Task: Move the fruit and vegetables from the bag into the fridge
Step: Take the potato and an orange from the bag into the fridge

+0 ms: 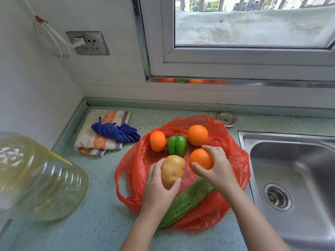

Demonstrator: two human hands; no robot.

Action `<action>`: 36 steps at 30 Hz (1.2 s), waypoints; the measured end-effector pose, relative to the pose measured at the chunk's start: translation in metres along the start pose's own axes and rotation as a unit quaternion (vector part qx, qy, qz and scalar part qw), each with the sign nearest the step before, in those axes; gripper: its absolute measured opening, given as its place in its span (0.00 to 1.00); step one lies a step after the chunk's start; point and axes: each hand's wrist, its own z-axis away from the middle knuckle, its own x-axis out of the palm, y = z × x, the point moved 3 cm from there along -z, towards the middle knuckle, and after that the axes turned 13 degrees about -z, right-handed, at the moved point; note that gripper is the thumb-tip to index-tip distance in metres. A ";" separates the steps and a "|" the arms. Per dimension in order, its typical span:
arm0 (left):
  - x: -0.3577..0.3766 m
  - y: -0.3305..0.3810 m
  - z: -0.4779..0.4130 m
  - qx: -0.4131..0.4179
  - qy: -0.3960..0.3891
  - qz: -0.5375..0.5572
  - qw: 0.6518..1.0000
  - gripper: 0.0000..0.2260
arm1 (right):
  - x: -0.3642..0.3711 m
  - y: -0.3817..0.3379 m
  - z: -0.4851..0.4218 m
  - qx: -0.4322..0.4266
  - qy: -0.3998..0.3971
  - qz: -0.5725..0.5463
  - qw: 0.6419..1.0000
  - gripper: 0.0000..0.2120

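Both forearms are bare to the frame edge, and neither the left hand [159, 189] nor the right hand [217, 171] wears anything.

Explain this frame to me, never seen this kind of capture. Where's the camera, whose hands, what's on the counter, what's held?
There is no robot here: a person wears one wide-angle camera on the head, looking forward and down, so the two arms coming from the bottom edge are theirs. The left hand grips a potato; the right hand grips an orange. Both sit over an opened red plastic bag spread flat on the green counter. On the bag lie two more oranges, a green pepper and a long bumpy green gourd. Beside it: a folded towel with a blue cloth on top, a clear jug at left, a steel sink at right.
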 end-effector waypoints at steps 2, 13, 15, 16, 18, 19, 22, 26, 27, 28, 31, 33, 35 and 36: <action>-0.008 0.008 0.002 0.019 -0.005 0.019 1.000 0.27 | -0.011 -0.014 0.012 -0.018 0.029 -0.008 0.999 0.28; -0.022 0.075 0.038 0.174 -0.063 0.127 0.974 0.26 | -0.077 -0.062 0.126 -0.038 0.229 -0.011 0.973 0.27; -0.012 0.088 0.051 0.194 -0.098 0.142 0.966 0.27 | -0.089 -0.065 0.156 -0.024 0.266 -0.002 0.964 0.27; -0.007 0.095 0.058 0.207 -0.112 0.147 0.961 0.27 | -0.096 -0.065 0.171 -0.015 0.284 0.005 0.959 0.27; 0.005 0.111 0.074 0.235 -0.143 0.153 0.949 0.26 | -0.109 -0.064 0.202 0.010 0.320 0.011 0.947 0.26; 0.011 0.119 0.083 0.248 -0.161 0.155 0.942 0.27 | -0.117 -0.064 0.218 0.022 0.338 0.014 0.941 0.25; 0.029 0.149 0.113 0.287 -0.214 0.162 0.920 0.26 | -0.140 -0.061 0.265 0.049 0.396 0.024 0.916 0.26; 0.053 0.197 0.167 0.356 -0.278 0.164 0.877 0.25 | -0.172 -0.061 0.337 0.067 0.486 0.039 0.871 0.26; 0.059 0.209 0.184 0.372 -0.290 0.165 0.866 0.25 | -0.180 -0.060 0.358 0.065 0.508 0.044 0.858 0.26; 0.065 0.221 0.202 0.387 -0.302 0.168 0.855 0.25 | -0.187 -0.059 0.379 0.062 0.529 0.051 0.845 0.25; 0.082 0.260 0.267 0.434 -0.347 0.178 0.812 0.24 | -0.212 -0.056 0.451 0.061 0.585 0.073 0.806 0.26; 0.096 0.284 0.320 0.458 -0.382 0.185 0.781 0.23 | -0.230 -0.054 0.507 0.065 0.618 0.098 0.777 0.27; 0.108 0.307 0.379 0.478 -0.417 0.183 0.751 0.23 | -0.248 -0.054 0.566 0.074 0.652 0.126 0.744 0.28; 0.115 0.318 0.409 0.492 -0.429 0.179 0.736 0.24 | -0.256 -0.054 0.596 0.079 0.672 0.135 0.724 0.28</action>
